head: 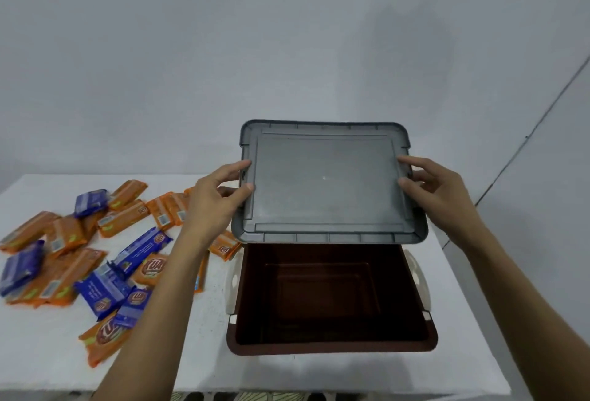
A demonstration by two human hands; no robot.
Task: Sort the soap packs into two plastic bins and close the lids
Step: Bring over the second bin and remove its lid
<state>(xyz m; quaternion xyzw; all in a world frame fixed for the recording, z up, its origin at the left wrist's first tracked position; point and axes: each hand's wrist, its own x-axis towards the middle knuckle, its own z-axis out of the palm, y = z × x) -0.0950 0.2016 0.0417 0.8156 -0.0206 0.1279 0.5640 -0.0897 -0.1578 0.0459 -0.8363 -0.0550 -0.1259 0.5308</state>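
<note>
A grey plastic lid [325,183] hangs in the air above and behind an open brown bin [332,343]. My left hand [214,202] grips the lid's left edge and my right hand [437,190] grips its right edge. The bin is empty inside and has cream latches [418,276] on both sides. Only this one bin shows. Several orange soap packs [64,234] and blue soap packs [140,247] lie scattered on the white table [38,362] to the left of the bin.
The table's front edge runs along the bottom, its right edge just past the bin. A plain grey wall stands close behind. A patterned floor shows below the table.
</note>
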